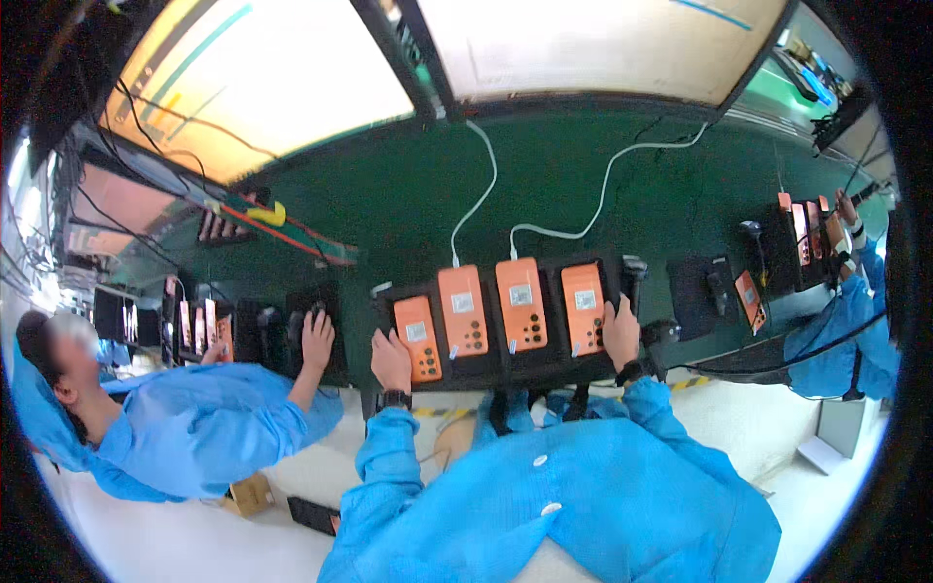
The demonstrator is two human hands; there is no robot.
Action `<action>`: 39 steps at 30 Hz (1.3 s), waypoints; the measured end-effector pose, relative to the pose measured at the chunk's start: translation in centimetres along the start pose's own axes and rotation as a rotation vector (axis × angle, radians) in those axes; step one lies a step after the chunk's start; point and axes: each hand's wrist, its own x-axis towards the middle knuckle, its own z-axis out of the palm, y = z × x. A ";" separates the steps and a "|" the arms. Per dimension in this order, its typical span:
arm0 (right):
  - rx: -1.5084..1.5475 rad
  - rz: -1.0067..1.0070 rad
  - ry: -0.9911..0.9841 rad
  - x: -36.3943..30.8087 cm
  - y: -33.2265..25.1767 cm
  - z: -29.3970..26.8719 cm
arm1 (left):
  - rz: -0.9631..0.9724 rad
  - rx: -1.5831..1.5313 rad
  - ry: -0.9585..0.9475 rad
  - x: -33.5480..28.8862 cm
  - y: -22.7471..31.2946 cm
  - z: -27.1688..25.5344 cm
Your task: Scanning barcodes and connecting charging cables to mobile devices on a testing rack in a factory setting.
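Left grip (392, 363) and right grip (623, 334) placed at opposite ends of the row

At the outer edge of the leftmost orange phone (419, 342), the left grip is set; the rightmost orange phone (584, 313) is met by the right grip in mirrored fashion. Because the fingers are partly hidden, it cannot be told whether either phone is clasped or merely touched along its side.

All four phones are laid back upward on a black mat (494, 333), camera ends toward the person, probably so that lenses and pale labels can be seen at a glance. Between the outer pair, the second phone (462, 311) and the third phone (522, 303) are left untouched by either hand. To their far ends a left white cable (492, 185) and a right white cable (604, 199) are joined and led away over the green tabletop (554, 180), presumably so that the near side is left free. Gaps are left between the phones, by which room for fingertips seems to be given. At the outer two, no cable is seen.
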 end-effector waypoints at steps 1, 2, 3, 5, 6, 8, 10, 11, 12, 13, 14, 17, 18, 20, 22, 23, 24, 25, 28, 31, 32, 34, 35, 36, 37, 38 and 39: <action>0.039 -0.003 -0.017 -0.1 -0.4 -0.3 | -0.023 -0.006 -0.046 0.2 -0.4 0.0; 0.020 -0.031 0.037 -0.3 0.4 0.2 | -0.045 -0.010 -0.068 0.5 -0.2 0.1; -0.004 -0.065 0.090 -0.1 0.9 0.6 | -0.041 -0.036 -0.072 0.6 -0.3 0.1; 0.045 -0.054 0.005 -0.7 -1.1 -0.8 | -0.052 -0.023 -0.004 0.3 -0.4 0.5; 0.020 -0.027 -0.018 -0.4 -0.6 -0.5 | -0.079 -0.033 -0.001 0.3 -0.1 0.2; -0.039 -0.031 0.028 -0.2 0.1 0.0 | -0.159 -0.079 -0.052 0.1 1.2 -0.9; -0.023 -0.048 0.016 0.1 0.4 0.3 | -0.064 -0.012 -0.185 0.5 -1.6 0.8; 0.011 -0.013 0.015 0.4 1.6 0.3 | -0.229 -0.183 -0.187 0.7 1.9 -1.0; -0.006 -0.002 -0.003 -0.1 0.6 -0.1 | -0.255 -0.118 -0.182 0.7 2.6 -1.8; 0.030 -0.018 -0.038 -0.7 -0.4 -0.5 | -0.150 -0.127 -0.028 0.1 1.0 -0.3; -0.008 -0.032 -0.001 -0.3 0.4 0.2 | -0.139 -0.119 0.023 0.0 1.0 0.1; -0.070 -0.058 0.039 -0.1 1.3 1.0 | -0.168 -0.135 0.000 -0.1 0.7 -0.1; -0.061 -0.067 0.030 -0.1 1.4 1.0 | -0.184 -0.117 -0.018 -0.1 0.6 -0.2; -0.061 -0.093 0.034 0.2 1.8 1.1 | -0.201 -0.101 -0.054 0.2 0.5 -0.2; -0.075 -0.120 0.060 0.3 2.3 1.2 | -0.206 -0.084 -0.070 0.2 0.5 -0.2; -0.071 -0.105 0.028 0.3 2.6 1.3 | -0.206 -0.077 -0.064 0.2 0.5 -0.2; -0.062 -0.093 0.007 0.3 1.6 0.8 | -0.199 -0.078 -0.052 0.7 0.9 -0.2; -0.053 -0.082 -0.014 0.4 0.8 0.5 | -0.215 -0.085 -0.073 0.9 0.9 -0.3; -0.077 -0.098 0.013 0.0 1.5 0.9 | -0.236 -0.084 -0.096 0.3 0.3 -0.4; -0.041 -0.086 0.006 0.5 2.3 0.9 | -0.235 -0.080 -0.106 0.9 1.2 -0.2; -0.076 -0.134 0.048 0.9 3.2 1.3 | -0.250 -0.093 -0.143 1.0 1.6 -0.6; -0.077 -0.182 0.061 0.8 3.1 1.5 | -0.267 -0.087 -0.125 0.9 1.3 -0.7; -0.077 -0.206 0.068 0.7 3.0 1.6 | -0.275 -0.084 -0.117 0.6 1.1 -0.7; -0.077 -0.183 0.065 0.6 2.4 1.5 | -0.290 -0.056 -0.125 0.9 1.2 -0.8; -0.085 -0.170 0.063 0.7 2.4 1.5 | -0.285 -0.053 -0.114 0.9 1.2 -0.7; -0.093 -0.158 0.060 0.6 2.8 1.5 | -0.280 -0.051 -0.104 0.6 1.2 -0.6; -0.099 -0.142 0.060 0.5 2.7 1.5 | -0.272 -0.046 -0.094 0.5 1.2 -0.6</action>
